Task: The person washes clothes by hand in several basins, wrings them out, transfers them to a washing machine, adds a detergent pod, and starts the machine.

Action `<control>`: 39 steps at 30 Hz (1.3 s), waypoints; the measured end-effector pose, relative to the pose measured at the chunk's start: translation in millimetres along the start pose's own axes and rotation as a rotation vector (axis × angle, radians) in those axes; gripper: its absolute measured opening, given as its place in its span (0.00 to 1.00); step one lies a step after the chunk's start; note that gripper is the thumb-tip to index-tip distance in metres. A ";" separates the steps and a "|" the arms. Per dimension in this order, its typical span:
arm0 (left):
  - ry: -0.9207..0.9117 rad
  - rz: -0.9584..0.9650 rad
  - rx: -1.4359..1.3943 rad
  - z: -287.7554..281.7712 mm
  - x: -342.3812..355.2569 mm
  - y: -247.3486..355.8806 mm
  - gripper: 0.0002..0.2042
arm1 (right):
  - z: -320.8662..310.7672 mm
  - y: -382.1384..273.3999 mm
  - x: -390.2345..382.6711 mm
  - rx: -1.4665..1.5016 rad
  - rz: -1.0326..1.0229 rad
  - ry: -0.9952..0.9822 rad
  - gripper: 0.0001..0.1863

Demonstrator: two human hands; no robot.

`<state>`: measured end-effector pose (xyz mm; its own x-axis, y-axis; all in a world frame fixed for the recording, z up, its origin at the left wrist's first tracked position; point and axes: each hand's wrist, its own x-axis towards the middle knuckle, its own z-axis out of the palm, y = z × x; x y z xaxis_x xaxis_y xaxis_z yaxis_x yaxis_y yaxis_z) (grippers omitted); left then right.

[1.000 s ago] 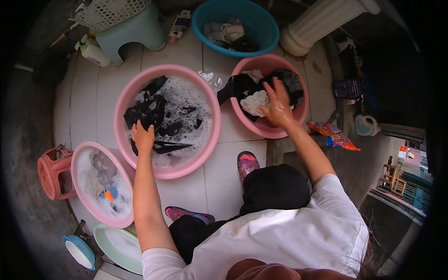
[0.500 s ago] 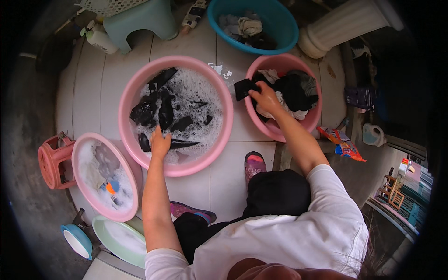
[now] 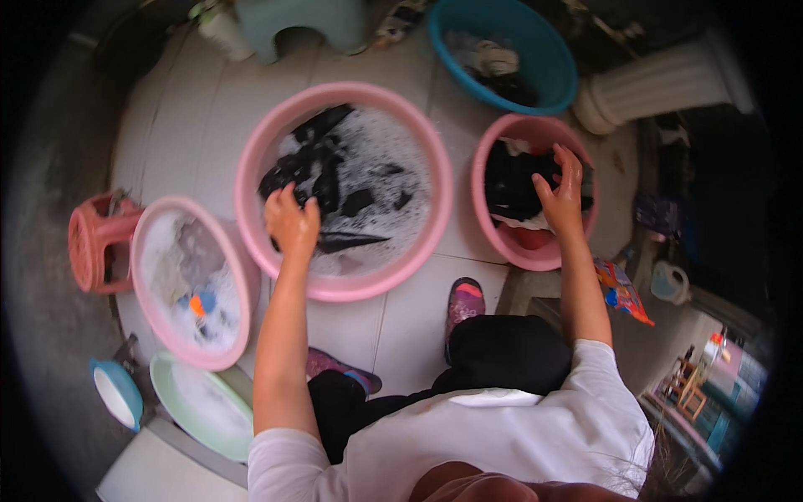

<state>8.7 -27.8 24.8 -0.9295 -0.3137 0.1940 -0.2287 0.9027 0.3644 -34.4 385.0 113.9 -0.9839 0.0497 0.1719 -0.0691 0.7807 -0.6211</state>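
Observation:
A large pink basin [image 3: 446, 180] holds foamy water with several pieces of black clothing [image 3: 326, 180] in it. Over its lower left part is my left hand [image 3: 293, 222], fingers spread and holding nothing. To the right, a smaller pink basin [image 3: 479, 205] is filled with laundry, mostly black cloth [image 3: 508, 184], with some white and red pieces showing. My right hand [image 3: 562, 197] hovers above this laundry, its thumb and fingers wide apart with nothing between them. Whether its fingertips touch the cloth, I cannot tell.
A tilted pink basin [image 3: 242, 335] of suds stands left, beside a red stool [image 3: 84, 243] and a green basin [image 3: 163, 397]. At the back are a teal basin [image 3: 565, 84] with clothes, a grey-green stool [image 3: 305, 17] and a white fluted column [image 3: 661, 88]. A colourful packet [image 3: 623, 293] lies right.
My right hand has let go of a black cloth and moved right over the smaller basin. My left hand has lifted and its fingers have spread. The whole view has shifted.

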 end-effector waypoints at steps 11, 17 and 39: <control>-0.804 -0.124 0.250 27.6 -12.2 19.1 0.27 | 198.2 -130.9 9.5 -0.158 -0.595 -0.818 0.51; -0.746 -0.180 -0.277 91.3 -43.1 -32.6 0.27 | 278.9 -108.0 -0.2 -0.430 -0.401 -1.030 0.37; -0.184 -0.646 -1.537 -72.1 29.2 -7.4 0.04 | 107.3 -193.3 43.1 1.061 0.091 -0.813 0.19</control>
<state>4.2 -64.9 93.4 -0.8469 -0.3565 -0.3947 -0.1880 -0.4935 0.8492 -81.1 169.4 159.3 -0.7841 -0.5964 -0.1718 0.2724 -0.0820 -0.9587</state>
